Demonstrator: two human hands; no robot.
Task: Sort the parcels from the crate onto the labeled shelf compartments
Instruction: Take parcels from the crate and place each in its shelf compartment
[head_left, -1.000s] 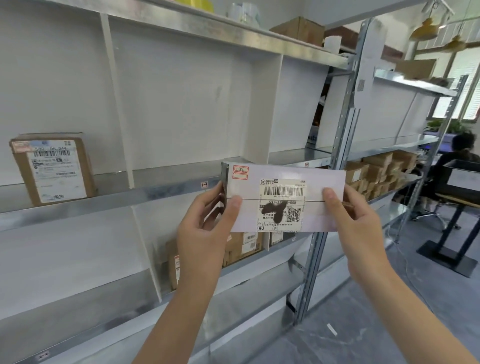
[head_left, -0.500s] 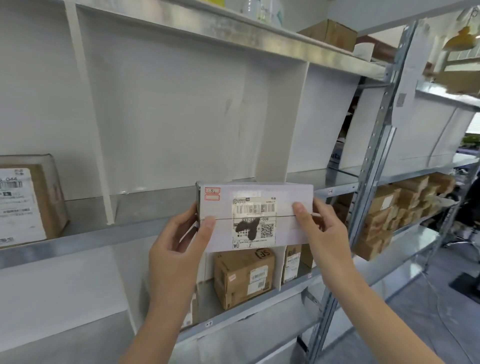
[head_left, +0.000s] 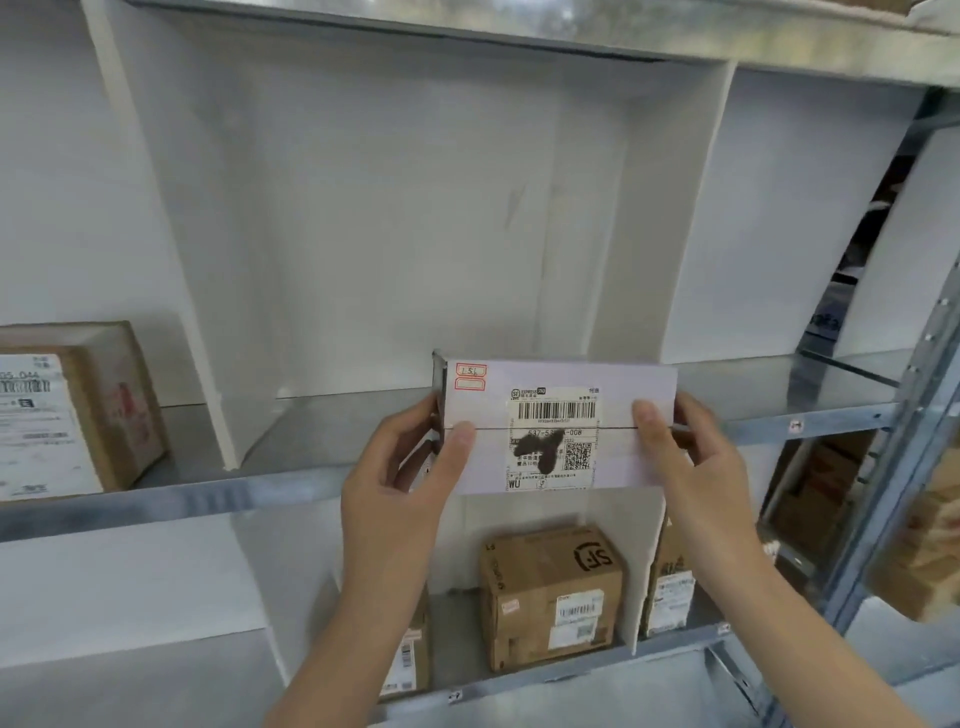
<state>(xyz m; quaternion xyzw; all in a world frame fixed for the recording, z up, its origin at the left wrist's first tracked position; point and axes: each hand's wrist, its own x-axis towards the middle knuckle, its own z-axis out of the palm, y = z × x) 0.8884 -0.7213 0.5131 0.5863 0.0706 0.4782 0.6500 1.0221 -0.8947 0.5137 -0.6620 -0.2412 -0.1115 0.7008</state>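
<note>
1. Fingers (head_left: 460, 441) of both hands are curling round the ends of a white parcel (head_left: 561, 410): the left hand (head_left: 400, 483) is gripping its left end, the right hand (head_left: 696, 467) its right, thumbs pressing on the labelled face.
2. That parcel is hanging level before the lip of the middle shelf (head_left: 249, 493), at the mouth of the centre compartment, shipping label (head_left: 556, 441) facing the person.
3. Judging by this, the placing step is under way; the next move is calling for a slight lift and a push forward so the bottom clears the lip, then a release.
4. Below, an SF carton (head_left: 550, 592) is standing in the lower compartment among other cartons.
5. Farther back, white dividers (head_left: 649, 234) are walling the bay, a brown carton (head_left: 78, 410) is sitting in the compartment to the left, and a steel upright (head_left: 914, 457) is framing the right edge.
</note>
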